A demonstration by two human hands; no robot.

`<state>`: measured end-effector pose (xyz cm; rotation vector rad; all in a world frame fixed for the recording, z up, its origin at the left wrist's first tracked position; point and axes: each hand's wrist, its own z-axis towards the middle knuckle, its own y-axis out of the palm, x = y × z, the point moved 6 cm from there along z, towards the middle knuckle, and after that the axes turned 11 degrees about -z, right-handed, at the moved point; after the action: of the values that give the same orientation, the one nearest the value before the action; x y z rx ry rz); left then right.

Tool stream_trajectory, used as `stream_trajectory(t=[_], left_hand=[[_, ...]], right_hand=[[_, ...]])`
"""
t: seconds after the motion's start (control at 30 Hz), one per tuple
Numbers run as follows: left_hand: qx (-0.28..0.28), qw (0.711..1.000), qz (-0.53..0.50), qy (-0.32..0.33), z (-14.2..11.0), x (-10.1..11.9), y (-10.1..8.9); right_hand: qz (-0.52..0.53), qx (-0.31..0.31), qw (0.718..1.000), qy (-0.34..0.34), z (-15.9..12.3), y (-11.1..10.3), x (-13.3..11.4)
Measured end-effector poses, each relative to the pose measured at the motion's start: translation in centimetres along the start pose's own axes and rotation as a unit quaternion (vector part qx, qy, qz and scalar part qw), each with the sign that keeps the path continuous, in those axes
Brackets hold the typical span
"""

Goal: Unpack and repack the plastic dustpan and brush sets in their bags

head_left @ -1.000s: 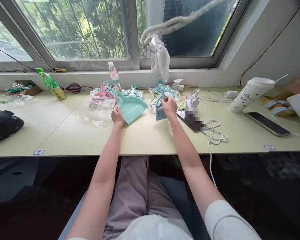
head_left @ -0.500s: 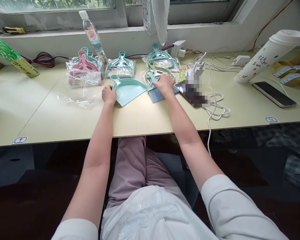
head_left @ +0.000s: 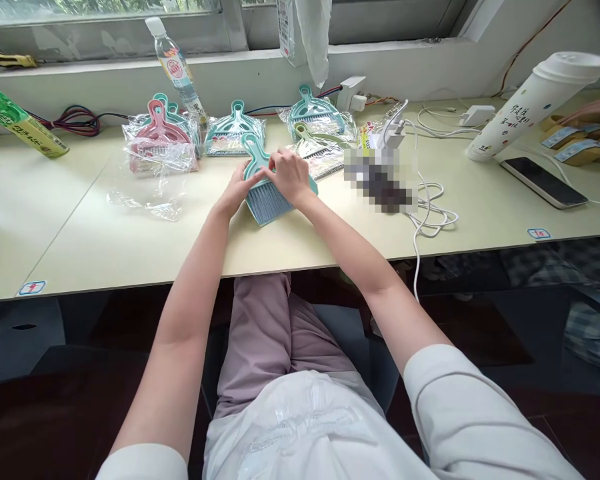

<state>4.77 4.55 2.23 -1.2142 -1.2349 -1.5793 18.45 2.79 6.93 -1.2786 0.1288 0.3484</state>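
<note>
The mint-green plastic dustpan is near the middle of the surface, its bristle end towards the person, with the small mint-green brush with grey bristles laid over it. Whether the pan rests flat or is slightly raised cannot be told. The left hand is closed on the pan's left side; the right hand is bent over the upper part of the brush, fingers drawn in on it. The hands come together at the thumbs.

Both pieces look light. The pan seems stiff but thin, likely to flex a little if squeezed, and its smooth face may slide under the fingers; the bristles look soft and would splay under pressure. The firmest holds seem to be the looped handle end and the pan's side edges, rather than the bristles.

Behind the handle stands a clear-wrapped mint-green set, very near it. A clear-wrapped pale-green set lies just beyond the right hand, and coiled white cable farther right. Bare surface shows left of the left hand and in front, as far as the front edge.
</note>
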Motion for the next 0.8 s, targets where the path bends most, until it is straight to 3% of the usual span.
stream_trajectory(t=[0.07,0.17,0.23,0.3,0.37,0.5,0.7,0.8], left_hand=[[-0.031,0.999,0.017,-0.010,-0.4,0.3,0.7],[-0.023,1.000,0.017,-0.006,-0.7,1.2,0.9],[-0.013,1.000,0.020,-0.007,-0.7,1.6,0.9],[-0.009,0.999,0.032,-0.022,-0.8,1.7,0.8],[0.002,0.998,0.047,-0.048,-0.8,1.4,0.4],[0.017,0.994,0.068,-0.082,-0.7,1.1,-0.6],[0.011,0.991,0.088,-0.102,-0.9,1.5,-0.8],[0.012,0.989,0.096,-0.111,-1.2,1.4,-0.6]], right_hand=[[0.000,0.023,1.000,-0.017,0.0,-0.8,0.2],[0.041,0.076,0.996,-0.006,0.7,-2.6,1.8],[0.116,0.027,0.993,0.005,1.6,-2.2,2.9],[0.215,-0.085,0.973,-0.004,2.2,-0.3,3.4],[0.278,-0.137,0.951,-0.015,2.6,1.4,3.6],[0.342,-0.144,0.928,0.004,2.7,3.1,4.1],[0.388,-0.161,0.908,0.013,2.1,2.5,3.7],[0.408,-0.157,0.898,0.056,1.8,2.6,3.9]])
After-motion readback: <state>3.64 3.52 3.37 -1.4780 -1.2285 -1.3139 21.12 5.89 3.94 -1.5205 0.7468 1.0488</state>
